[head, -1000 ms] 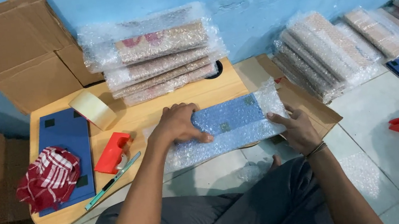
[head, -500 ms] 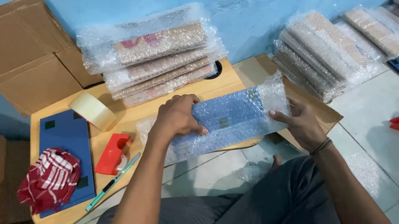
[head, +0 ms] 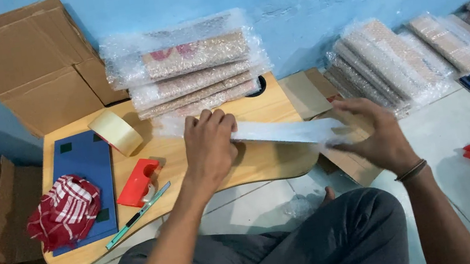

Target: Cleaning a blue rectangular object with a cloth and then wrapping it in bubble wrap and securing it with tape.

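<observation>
A flat item wrapped in bubble wrap (head: 285,131) is tipped up on its edge over the low wooden table (head: 265,162), seen almost edge-on. My left hand (head: 209,145) grips its left end from above, fingers curled over the top edge. My right hand (head: 371,135) holds its right end, fingers spread along the wrap. Just behind it lies a stack of bubble-wrapped flat packs (head: 189,64).
On the table's left lie a blue board (head: 84,162) with a red-and-white cloth (head: 65,209), a tape roll (head: 115,132), a red tape dispenser (head: 137,184) and a teal cutter (head: 138,215). Cardboard leans at back left (head: 29,64). More wrapped packs (head: 390,60) lie right.
The wrapped item lay flat under both hands a second ago; now it is lifted and turned onto its edge, and both hands have risen with it.
</observation>
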